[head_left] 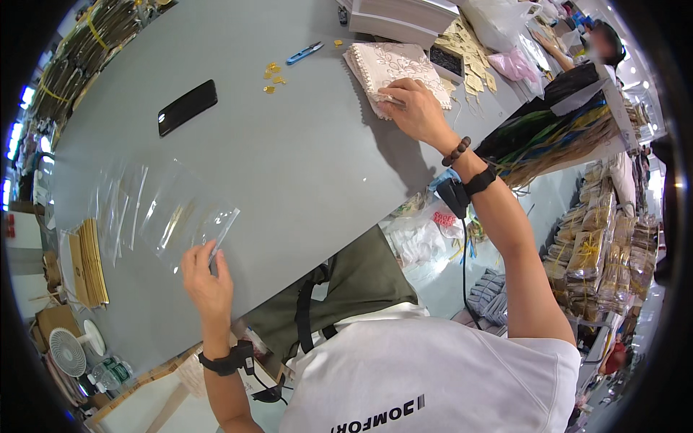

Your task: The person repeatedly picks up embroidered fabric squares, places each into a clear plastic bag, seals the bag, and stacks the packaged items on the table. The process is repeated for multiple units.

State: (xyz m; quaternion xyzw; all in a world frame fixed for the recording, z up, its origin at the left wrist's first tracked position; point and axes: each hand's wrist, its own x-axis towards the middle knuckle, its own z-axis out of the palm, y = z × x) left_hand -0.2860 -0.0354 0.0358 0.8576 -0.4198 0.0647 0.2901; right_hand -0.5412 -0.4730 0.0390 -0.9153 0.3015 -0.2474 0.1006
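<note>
Left of the right hand [415,110] pinching folded pink floral cloth [397,63], the left hand [208,278] pinches a clear plastic bag [189,218].

Much of the space is taken up by a broad, matt grey counter [289,180], its edges bowed by the lens. Along the left rim, bright bluish-white light [14,141] is let in. Tied bundles [94,43] are piled at upper left. Below, a small white fan [67,352] is set near a cardboard box [54,322]. At right, pale floor [565,191] is bordered by tall stacks of wrapped goods [592,252].
</note>
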